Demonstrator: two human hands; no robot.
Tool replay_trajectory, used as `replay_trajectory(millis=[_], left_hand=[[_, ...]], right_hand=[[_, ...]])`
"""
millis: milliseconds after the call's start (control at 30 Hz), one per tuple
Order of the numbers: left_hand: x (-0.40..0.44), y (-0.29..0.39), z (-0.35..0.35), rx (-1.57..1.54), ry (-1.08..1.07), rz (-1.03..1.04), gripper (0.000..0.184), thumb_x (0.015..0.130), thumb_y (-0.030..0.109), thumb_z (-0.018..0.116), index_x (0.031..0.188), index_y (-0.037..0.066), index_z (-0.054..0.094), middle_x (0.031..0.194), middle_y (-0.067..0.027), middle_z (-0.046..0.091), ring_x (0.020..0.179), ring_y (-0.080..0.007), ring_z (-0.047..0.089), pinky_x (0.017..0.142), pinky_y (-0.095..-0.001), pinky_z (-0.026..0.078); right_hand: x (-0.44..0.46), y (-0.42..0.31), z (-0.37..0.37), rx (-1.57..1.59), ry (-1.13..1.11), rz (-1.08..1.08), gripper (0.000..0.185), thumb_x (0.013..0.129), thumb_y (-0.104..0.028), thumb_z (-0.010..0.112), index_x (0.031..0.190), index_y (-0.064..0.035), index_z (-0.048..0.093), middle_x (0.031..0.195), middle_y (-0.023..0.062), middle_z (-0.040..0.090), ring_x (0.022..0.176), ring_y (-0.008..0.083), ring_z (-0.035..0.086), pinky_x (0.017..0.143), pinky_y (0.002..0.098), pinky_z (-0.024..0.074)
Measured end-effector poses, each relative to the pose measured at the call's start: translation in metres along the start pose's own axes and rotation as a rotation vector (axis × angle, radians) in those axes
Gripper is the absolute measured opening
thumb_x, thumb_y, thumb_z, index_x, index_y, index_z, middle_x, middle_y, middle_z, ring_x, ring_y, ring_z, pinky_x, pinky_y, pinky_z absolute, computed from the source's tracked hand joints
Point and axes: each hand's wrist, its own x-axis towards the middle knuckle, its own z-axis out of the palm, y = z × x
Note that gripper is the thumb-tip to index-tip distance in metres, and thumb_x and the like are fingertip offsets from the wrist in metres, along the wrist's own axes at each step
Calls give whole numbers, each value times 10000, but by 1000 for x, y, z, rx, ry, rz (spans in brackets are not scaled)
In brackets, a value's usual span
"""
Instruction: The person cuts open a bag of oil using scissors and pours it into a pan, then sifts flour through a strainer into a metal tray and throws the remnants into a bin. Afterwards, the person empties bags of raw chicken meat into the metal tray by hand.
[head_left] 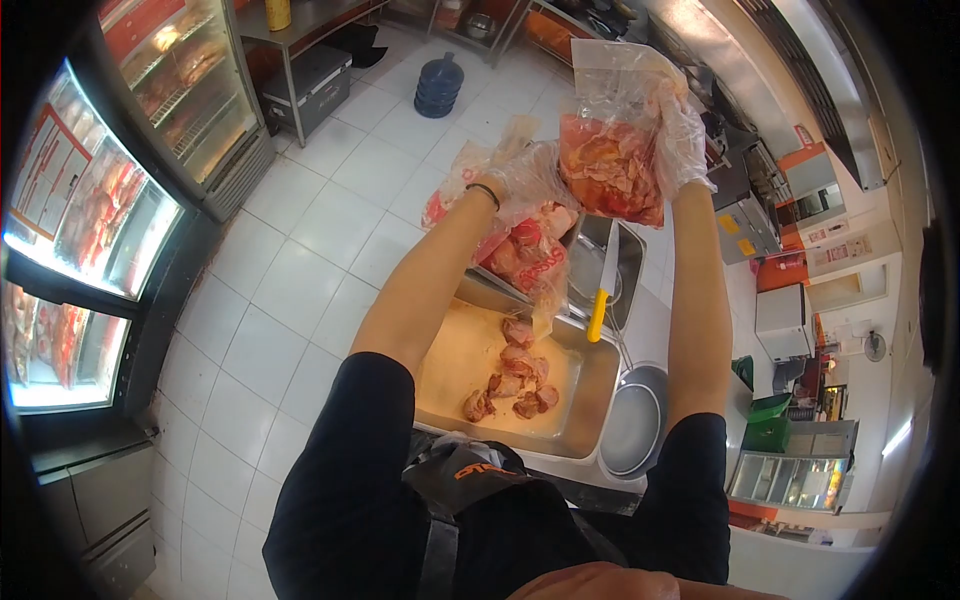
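Note:
My right hand (678, 135), in a clear plastic glove, grips a see-through bag of raw meat in reddish liquid (610, 170), raised over the metal pans. Also gloved, my left hand (525, 172) is closed on the plastic of a red-printed bag of raw meat (525, 250), close beside the clear bag; its fingertips are partly hidden by plastic. Below my arms, several pieces of raw meat (515, 370) lie in a deep metal pan (596, 395) with a wet, yellowish bottom. A knife with a yellow handle (597, 315) rests across the rim of a smaller metal container (625, 275).
Round metal bowls (635, 425) stand right of the deep pan. Lit display fridges (95, 200) line the left side. A blue water jug (439, 85) and a dark cooler box (310, 98) sit on the white tiled floor (300, 260). Kitchen equipment (745, 200) is at the right.

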Motion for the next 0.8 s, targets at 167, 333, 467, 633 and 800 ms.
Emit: replay_trajectory(millis=[167,333,467,633,800], left_hand=[[2,-9,0,-263,-60,5,645,850,97,867,1437,38,605,1381,-98,704,1195,-226,676,1088,-351,524],[-6,39,2,-949,-31,-61,614,813,-39,848,1386,22,635,1323,-99,719,1188,-220,685,1078,-343,536],[4,29,8,-903,-8,-138,717,823,-110,800,1483,50,571,1381,-74,688,1266,-216,654,1116,-364,524],[12,8,21,-767,49,-55,604,812,-35,858,1373,5,637,1300,-92,725,1168,-216,693,1031,-343,568],[18,-11,26,-776,69,38,586,797,-4,893,1334,-19,660,1292,-104,736,1146,-209,701,993,-329,586]], right_hand=[[-6,-8,-1,-1,38,28,349,1051,-432,683,1090,-90,744,967,-41,647,875,90,538,775,275,443],[-13,-10,1,17,26,59,403,1043,-445,691,1166,-67,752,999,-24,674,884,102,559,790,272,451],[-11,-13,10,-95,52,6,395,1039,-434,697,1147,-58,753,961,-23,671,859,110,557,790,276,448],[-15,-17,23,-142,74,-62,380,1032,-418,703,1109,-49,751,930,-26,661,848,108,541,781,284,439],[-12,-13,22,-101,70,-24,383,1024,-412,712,1088,-37,748,928,-27,650,842,107,527,771,296,434]])
